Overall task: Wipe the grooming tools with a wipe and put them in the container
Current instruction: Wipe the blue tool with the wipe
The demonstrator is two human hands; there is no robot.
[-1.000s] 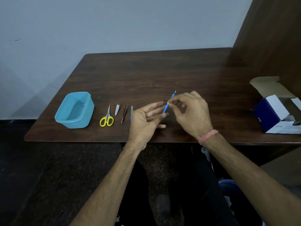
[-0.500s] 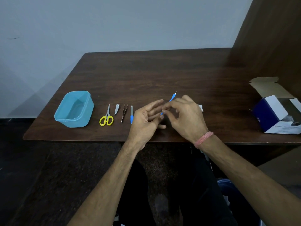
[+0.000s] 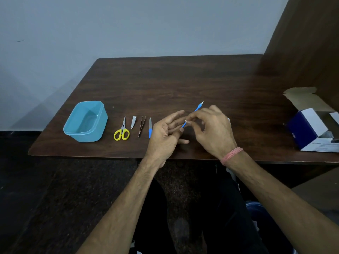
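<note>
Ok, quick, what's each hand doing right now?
Left hand: open, fingers touching the blue-handled tool.
Right hand: pinching that tool.

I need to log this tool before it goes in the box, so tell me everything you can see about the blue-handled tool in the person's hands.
The blue-handled tool is a thin stick with a blue handle that looks plastic and a small pale metal tip at its far end. It is held above the table, slanting up and away to the right. The right hand pinches it at mid-length, hiding that part. Its lower blue end shows between the hands, by the left hand's straight fingers, beside a small white bit, perhaps the wipe. Whether the left fingers touch it is unclear.
</note>
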